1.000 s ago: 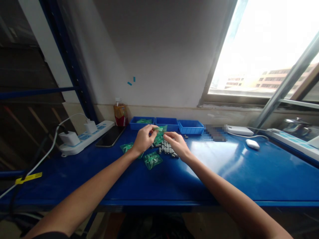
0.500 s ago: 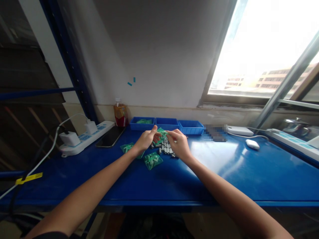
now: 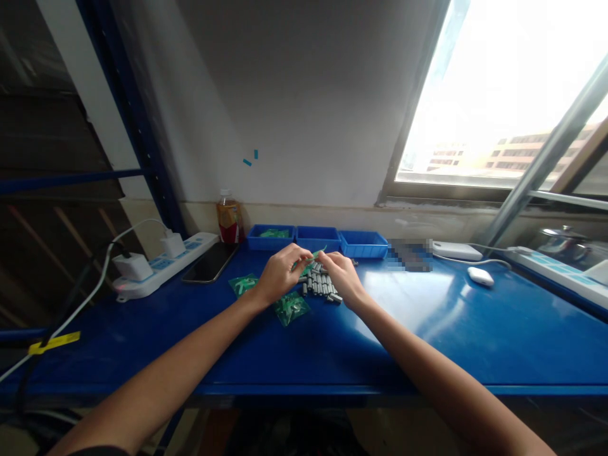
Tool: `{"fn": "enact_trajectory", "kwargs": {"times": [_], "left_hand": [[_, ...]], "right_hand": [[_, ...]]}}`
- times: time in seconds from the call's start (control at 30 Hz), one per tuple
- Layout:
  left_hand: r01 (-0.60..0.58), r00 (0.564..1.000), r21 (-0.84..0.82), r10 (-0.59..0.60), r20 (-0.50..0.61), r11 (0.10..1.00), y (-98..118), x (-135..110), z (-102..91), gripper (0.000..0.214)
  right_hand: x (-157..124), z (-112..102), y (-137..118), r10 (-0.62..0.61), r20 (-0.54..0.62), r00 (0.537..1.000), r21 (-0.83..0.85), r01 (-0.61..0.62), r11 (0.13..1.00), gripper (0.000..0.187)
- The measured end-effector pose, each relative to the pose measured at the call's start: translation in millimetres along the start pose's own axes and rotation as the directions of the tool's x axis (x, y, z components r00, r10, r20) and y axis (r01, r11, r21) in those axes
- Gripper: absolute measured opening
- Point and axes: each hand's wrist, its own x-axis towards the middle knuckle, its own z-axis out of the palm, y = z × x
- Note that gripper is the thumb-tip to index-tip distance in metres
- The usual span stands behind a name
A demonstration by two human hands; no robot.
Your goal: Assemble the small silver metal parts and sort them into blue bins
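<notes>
green bag in the head view spans the gap between the two hands, at the fingertips and above the small metal cylinders. the left hand, thumb and fingers drawn together, pinches its left side; the right hand pinches its right side with closed fingertips. blue trays stand just beyond the grip.

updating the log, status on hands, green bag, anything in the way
Left hand, right hand pinching green bag. Bag partly hidden. Metal cylinders close by, nothing visibly blocking.
</notes>
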Motion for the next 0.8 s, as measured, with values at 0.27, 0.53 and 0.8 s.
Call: {"fn": "enact_trajectory", "kwargs": {"times": [0.27, 0.53, 0.8], "left_hand": [[-0.082, 0.976, 0.081, 0.063, 0.211, 0.993, 2.3, -3.3, 4.8, 0.02], [0.703, 0.706, -0.439, -0.625, 0.334, 0.56, -8.3, 5.4, -0.2, 0.047], [0.721, 0.628, -0.541, -0.739, 0.246, 0.433, -39.8, 36.2, -10.9, 0.03]], "right_hand": [[4.1, -2.9, 4.5, 0.172, 0.046, 0.984, 0.244, -0.178, 0.953, 0.028], [-2.7, 1.9, 10.3, -0.43, 0.043, 0.902, -0.28, 0.424, 0.861, 0.026], [-7.6, -0.4, -0.5, -0.522, 0.022, 0.852, -0.373, 0.492, 0.787, 0.037]]}}
